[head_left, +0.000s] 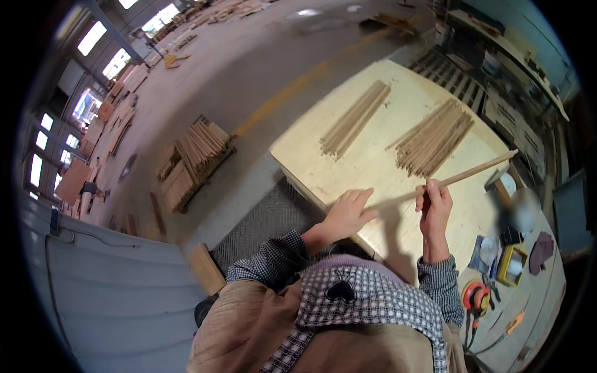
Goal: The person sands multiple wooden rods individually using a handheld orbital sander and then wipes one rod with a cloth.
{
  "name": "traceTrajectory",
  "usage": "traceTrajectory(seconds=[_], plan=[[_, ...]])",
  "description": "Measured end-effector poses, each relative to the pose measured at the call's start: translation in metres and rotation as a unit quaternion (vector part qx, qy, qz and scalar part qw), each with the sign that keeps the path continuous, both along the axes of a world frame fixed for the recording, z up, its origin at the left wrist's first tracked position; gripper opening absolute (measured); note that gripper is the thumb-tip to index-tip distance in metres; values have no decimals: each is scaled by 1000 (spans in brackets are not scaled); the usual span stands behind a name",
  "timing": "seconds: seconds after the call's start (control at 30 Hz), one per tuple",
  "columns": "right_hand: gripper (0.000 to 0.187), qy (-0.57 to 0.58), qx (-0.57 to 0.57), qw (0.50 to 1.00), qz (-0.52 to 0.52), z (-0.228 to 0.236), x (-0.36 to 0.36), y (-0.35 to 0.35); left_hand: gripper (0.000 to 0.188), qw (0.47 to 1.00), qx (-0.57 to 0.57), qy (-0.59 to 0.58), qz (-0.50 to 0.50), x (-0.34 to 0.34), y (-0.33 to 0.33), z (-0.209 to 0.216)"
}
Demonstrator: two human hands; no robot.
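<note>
My right hand (pixel 435 210) pinches a thin wooden strip (pixel 479 168) over the light worktable (pixel 311 163). The strip slants up to the right, and its left end looks blurred. Beside that end is my left hand (pixel 346 217), its fingers stretched out and the thumb apart. Whether the thumb touches the strip I cannot tell. Beyond my hands, two bundles of similar strips lie on the table: a narrow bundle (pixel 356 119) on the left and a wider bundle (pixel 435 138) on the right.
At right, a side surface holds a red and yellow sander (pixel 476 297), an orange-handled knife (pixel 515 322), a yellow box (pixel 511 267) and a dark cloth (pixel 541 253). Left of the table, a loaded pallet of wood (pixel 198 155) stands on the floor. Another person (pixel 89 191) bends over farther away.
</note>
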State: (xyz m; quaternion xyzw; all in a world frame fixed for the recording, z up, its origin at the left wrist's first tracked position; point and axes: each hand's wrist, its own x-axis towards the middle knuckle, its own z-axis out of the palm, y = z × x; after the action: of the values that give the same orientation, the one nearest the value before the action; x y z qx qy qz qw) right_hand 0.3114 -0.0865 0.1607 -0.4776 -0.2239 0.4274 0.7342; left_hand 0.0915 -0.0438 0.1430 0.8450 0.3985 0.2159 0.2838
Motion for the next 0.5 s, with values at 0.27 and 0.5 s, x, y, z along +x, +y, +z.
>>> traceTrajectory(seconds=[0.27,0.5], plan=[[36,-6,-192,978,76,-64,-10,-58,23,987,-146,68,-2,-50,-33,-68],[68,-604,-347,661,-277,-120,154,-227,31,965,-161,199,49,-97,-44,-142]])
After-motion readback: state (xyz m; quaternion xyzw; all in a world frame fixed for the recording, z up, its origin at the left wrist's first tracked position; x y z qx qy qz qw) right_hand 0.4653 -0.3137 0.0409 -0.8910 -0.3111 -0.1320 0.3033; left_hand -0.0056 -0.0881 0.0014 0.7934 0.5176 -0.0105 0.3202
